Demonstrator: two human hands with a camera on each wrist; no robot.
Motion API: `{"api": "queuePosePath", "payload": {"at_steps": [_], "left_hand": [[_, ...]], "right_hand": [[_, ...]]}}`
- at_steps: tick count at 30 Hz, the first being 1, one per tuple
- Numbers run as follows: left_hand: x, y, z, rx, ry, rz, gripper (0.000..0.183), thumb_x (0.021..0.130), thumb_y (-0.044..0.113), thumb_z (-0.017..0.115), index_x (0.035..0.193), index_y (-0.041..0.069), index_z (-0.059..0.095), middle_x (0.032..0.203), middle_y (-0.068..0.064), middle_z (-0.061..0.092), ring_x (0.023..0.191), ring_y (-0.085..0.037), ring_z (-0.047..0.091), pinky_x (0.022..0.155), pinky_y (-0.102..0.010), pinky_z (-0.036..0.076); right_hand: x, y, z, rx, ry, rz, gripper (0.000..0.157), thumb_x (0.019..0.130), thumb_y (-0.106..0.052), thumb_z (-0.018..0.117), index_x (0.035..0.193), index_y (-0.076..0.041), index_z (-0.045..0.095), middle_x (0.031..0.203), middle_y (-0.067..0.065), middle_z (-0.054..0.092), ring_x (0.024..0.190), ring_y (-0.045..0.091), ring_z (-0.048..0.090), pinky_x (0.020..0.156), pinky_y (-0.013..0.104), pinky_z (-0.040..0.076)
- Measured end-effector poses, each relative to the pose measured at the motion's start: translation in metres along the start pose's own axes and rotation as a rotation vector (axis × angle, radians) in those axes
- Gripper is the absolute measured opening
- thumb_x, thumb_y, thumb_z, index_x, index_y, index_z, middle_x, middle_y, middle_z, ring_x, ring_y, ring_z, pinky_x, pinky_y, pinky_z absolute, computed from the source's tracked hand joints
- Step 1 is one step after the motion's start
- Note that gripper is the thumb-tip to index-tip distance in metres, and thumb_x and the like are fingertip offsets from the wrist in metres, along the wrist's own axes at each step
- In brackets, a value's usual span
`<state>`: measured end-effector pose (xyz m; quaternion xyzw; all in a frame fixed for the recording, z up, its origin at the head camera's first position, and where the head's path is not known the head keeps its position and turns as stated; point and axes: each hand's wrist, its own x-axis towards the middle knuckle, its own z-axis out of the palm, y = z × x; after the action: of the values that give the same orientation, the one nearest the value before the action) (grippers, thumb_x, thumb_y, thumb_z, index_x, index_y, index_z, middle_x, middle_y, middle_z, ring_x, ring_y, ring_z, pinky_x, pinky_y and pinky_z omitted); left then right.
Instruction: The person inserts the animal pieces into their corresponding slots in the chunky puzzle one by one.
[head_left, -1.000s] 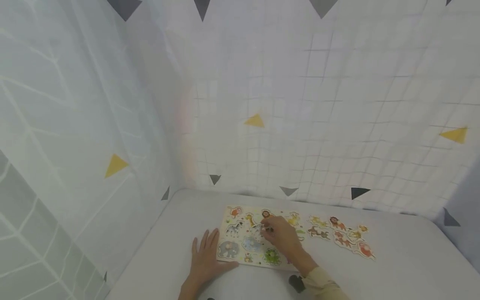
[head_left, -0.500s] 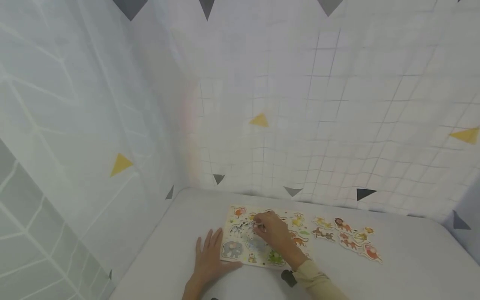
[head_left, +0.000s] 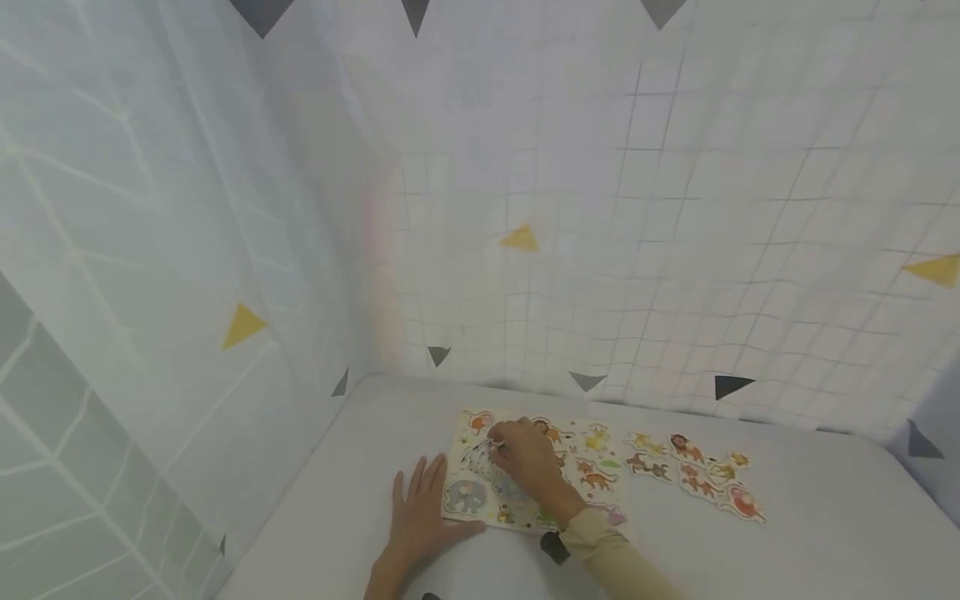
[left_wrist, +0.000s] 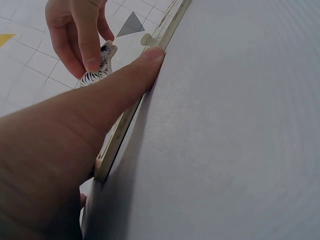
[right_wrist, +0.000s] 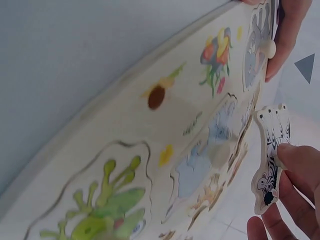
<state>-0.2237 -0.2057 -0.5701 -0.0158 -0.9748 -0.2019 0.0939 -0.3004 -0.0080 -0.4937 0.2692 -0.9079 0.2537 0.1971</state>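
Note:
My right hand (head_left: 528, 462) pinches a wooden zebra puzzle piece (right_wrist: 268, 135) between thumb and fingers. In the right wrist view the piece stands tilted just above the animal puzzle board (right_wrist: 127, 117). The left wrist view shows the zebra's striped body (left_wrist: 102, 65) below the fingertips. My left hand (head_left: 422, 508) lies with spread fingers along the board's left side, its thumb (left_wrist: 150, 55) at the near edge. A knobbed elephant piece (head_left: 467, 497) sits at the near left corner of the board. Blue hippo (right_wrist: 195, 172) and green frog (right_wrist: 107, 202) pieces lie in the board.
Right of the board, several loose animal pieces lie on the white table (head_left: 810, 533), among them a lion (head_left: 688, 447), a dark brown animal (head_left: 648, 467) and a round reddish one (head_left: 742, 502). A patterned white curtain (head_left: 585, 208) hangs behind the table.
My right hand has moved left across the board with the zebra piece, from the middle to the zebra picture at the left. The left hand keeps its place on the board's edge.

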Motion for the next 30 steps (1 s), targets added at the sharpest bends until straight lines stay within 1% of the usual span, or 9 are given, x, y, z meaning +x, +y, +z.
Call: {"api": "queuePosePath", "payload": {"at_steps": [4, 6, 8, 12, 15, 21, 27, 30], "left_hand": [[0.0, 0.001, -0.001, 0.005, -0.007, 0.0, 0.126, 0.067, 0.087, 0.07, 0.16, 0.01, 0.035, 0.167, -0.008, 0.038, 0.158, -0.037, 0.027, 0.127, -0.071, 0.011], [0.0, 0.002, -0.002, 0.007, -0.011, 0.0, 0.126, 0.067, 0.087, 0.07, 0.16, 0.009, 0.035, 0.167, -0.008, 0.038, 0.158, -0.038, 0.027, 0.127, -0.071, 0.011], [0.001, 0.004, -0.004, 0.0, -0.012, 0.0, 0.126, 0.067, 0.086, 0.07, 0.16, 0.009, 0.035, 0.167, -0.009, 0.038, 0.158, -0.038, 0.027, 0.127, -0.071, 0.011], [0.002, 0.006, -0.006, -0.018, -0.005, 0.004, 0.126, 0.066, 0.085, 0.072, 0.159, 0.009, 0.036, 0.166, -0.01, 0.039, 0.157, -0.038, 0.027, 0.127, -0.071, 0.01], [0.003, 0.006, -0.006, -0.009, -0.007, 0.0, 0.126, 0.066, 0.086, 0.072, 0.159, 0.009, 0.035, 0.167, -0.009, 0.038, 0.158, -0.038, 0.026, 0.128, -0.071, 0.009], [0.002, 0.003, -0.005, 0.003, -0.011, 0.0, 0.126, 0.067, 0.087, 0.071, 0.16, 0.01, 0.034, 0.167, -0.008, 0.037, 0.158, -0.037, 0.027, 0.128, -0.07, 0.011], [0.0, 0.002, -0.004, 0.004, -0.023, -0.012, 0.127, 0.066, 0.088, 0.069, 0.161, 0.011, 0.033, 0.168, -0.007, 0.037, 0.158, -0.036, 0.026, 0.128, -0.069, 0.01], [-0.001, 0.002, -0.004, -0.002, -0.014, -0.012, 0.126, 0.067, 0.087, 0.07, 0.16, 0.01, 0.034, 0.168, -0.006, 0.037, 0.158, -0.036, 0.026, 0.129, -0.069, 0.01]], "right_hand": [[0.001, 0.0, 0.008, -0.005, -0.004, -0.012, 0.018, 0.082, -0.01, 0.082, 0.098, -0.015, 0.077, 0.093, -0.002, 0.079, 0.086, 0.015, 0.066, 0.067, 0.025, 0.058], [0.002, 0.0, 0.011, -0.029, -0.001, -0.025, 0.019, 0.081, -0.01, 0.083, 0.098, -0.015, 0.077, 0.093, -0.002, 0.079, 0.085, 0.015, 0.066, 0.067, 0.026, 0.059], [0.004, 0.0, 0.014, -0.051, -0.001, -0.025, 0.019, 0.081, -0.011, 0.083, 0.098, -0.016, 0.077, 0.094, -0.002, 0.079, 0.085, 0.014, 0.066, 0.071, 0.028, 0.06], [0.006, -0.002, 0.015, -0.082, 0.0, -0.01, 0.02, 0.082, -0.014, 0.084, 0.099, -0.017, 0.075, 0.096, -0.002, 0.079, 0.088, 0.015, 0.066, 0.074, 0.029, 0.061], [0.008, -0.005, 0.014, -0.095, 0.004, -0.009, 0.021, 0.082, -0.015, 0.085, 0.1, -0.017, 0.074, 0.098, -0.003, 0.079, 0.09, 0.015, 0.067, 0.076, 0.029, 0.061], [0.011, -0.009, 0.016, -0.101, -0.01, 0.002, 0.022, 0.084, -0.016, 0.084, 0.104, -0.018, 0.073, 0.101, -0.003, 0.079, 0.094, 0.014, 0.067, 0.08, 0.028, 0.061], [0.012, -0.01, 0.023, -0.108, -0.051, 0.025, 0.022, 0.086, -0.014, 0.081, 0.106, -0.018, 0.074, 0.102, -0.004, 0.078, 0.099, 0.014, 0.068, 0.083, 0.03, 0.062], [0.013, -0.01, 0.025, -0.083, -0.06, 0.01, 0.021, 0.086, -0.012, 0.081, 0.106, -0.016, 0.075, 0.102, -0.002, 0.078, 0.099, 0.016, 0.069, 0.082, 0.032, 0.063]]}}
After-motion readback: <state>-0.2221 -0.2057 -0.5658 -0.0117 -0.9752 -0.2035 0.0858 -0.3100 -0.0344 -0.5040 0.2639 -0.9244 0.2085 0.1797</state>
